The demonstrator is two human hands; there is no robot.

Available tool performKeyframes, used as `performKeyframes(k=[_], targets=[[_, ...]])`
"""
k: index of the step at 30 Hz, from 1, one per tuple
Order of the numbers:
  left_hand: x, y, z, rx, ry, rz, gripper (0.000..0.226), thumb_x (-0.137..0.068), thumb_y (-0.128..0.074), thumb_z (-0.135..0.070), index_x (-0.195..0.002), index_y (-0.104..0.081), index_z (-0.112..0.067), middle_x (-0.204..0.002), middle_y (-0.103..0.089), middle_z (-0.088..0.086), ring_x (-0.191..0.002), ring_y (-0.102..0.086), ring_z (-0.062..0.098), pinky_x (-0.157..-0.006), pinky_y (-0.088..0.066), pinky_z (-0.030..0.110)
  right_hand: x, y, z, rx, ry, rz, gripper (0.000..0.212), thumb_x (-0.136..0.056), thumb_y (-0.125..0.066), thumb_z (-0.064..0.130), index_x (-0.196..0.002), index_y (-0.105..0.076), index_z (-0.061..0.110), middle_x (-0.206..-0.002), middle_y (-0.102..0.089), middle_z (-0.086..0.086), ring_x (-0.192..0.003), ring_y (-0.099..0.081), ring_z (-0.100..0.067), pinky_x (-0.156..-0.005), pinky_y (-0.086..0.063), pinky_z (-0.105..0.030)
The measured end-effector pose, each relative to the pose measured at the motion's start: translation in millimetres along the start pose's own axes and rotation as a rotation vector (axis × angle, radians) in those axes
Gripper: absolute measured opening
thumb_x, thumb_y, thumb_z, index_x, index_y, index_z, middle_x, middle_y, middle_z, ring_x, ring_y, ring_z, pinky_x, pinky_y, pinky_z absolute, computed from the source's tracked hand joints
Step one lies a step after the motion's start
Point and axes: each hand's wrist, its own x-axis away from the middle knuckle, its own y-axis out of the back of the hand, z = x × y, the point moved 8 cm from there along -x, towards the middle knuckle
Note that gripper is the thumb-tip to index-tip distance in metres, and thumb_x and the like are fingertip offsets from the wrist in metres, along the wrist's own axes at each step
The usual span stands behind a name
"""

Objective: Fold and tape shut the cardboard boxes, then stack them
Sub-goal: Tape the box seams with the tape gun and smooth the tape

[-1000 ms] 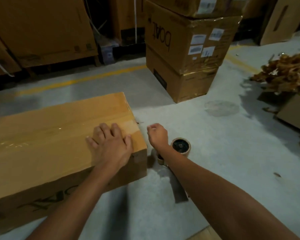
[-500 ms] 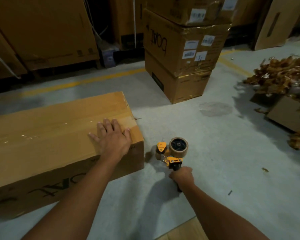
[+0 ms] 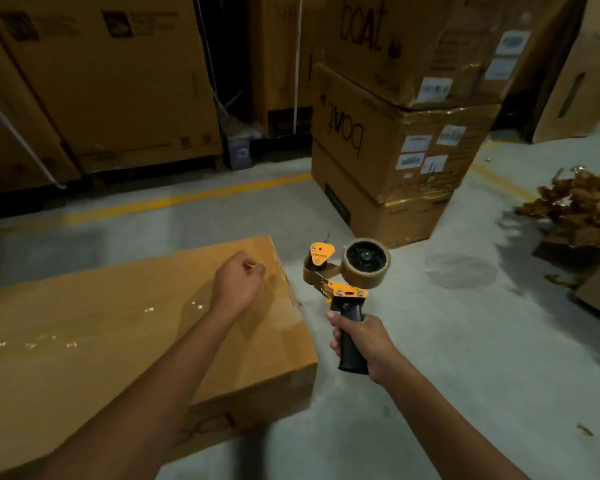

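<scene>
Lifted off the floor since half a second ago, the orange-and-black handheld tape dispenser (image 3: 345, 289) with its brown roll of packing tape (image 3: 366, 261) now hangs in the air just beside the right end of the long, flat brown cardboard box (image 3: 125, 341). That box lies on the grey concrete floor (image 3: 465, 358) at lower left, its top flaps closed and a glossy strip of clear tape (image 3: 84, 337) running along its top. The right hand (image 3: 361, 344) has its fingers wrapped tightly round the dispenser's black handle, roll end pointing up and away from the person. The left hand (image 3: 238, 285), which lay flat on the lid before, is now curled into a loose fist over the box's far right corner; whether it pinches anything cannot be told.

Beyond the dispenser stands a stack of brown cardboard cartons (image 3: 395, 140) with "boat" handwritten on them and white labels on their sides. A yellow painted line (image 3: 187, 200) crosses the floor behind the box. At far right lies a heap of crumpled brown tape scraps (image 3: 582, 206).
</scene>
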Motion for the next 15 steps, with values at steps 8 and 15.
performKeyframes(k=[8, 15], targets=[[-61.8, -24.8, -0.7, 0.678, 0.515, 0.406, 0.051, -0.095, -0.063, -0.044, -0.123, -0.053, -0.004, -0.087, -0.063, 0.022, -0.071, -0.069, 0.031, -0.058, -0.060, 0.031, -30.5, -45.8, 62.2, 0.122, 0.051, -0.044, 0.017, -0.092, -0.071, 0.014, -0.091, -0.061, 0.000, -0.063, -0.061, -0.016, -0.049, -0.057, -0.025, -0.052, -0.052, -0.032], [-69.2, -39.4, -0.9, 0.864, 0.684, 0.606, 0.021, -0.102, -0.054, -0.016, -0.117, -0.062, -0.005, -0.084, -0.073, 0.021, -0.081, -0.073, 0.032, -0.073, -0.062, 0.032, -40.6, -56.1, 77.4, 0.221, 0.069, -0.041, 0.017, -0.091, -0.070, 0.012, -0.093, -0.062, -0.002, -0.064, -0.063, -0.016, -0.052, -0.060, -0.026, -0.055, -0.053, -0.035]])
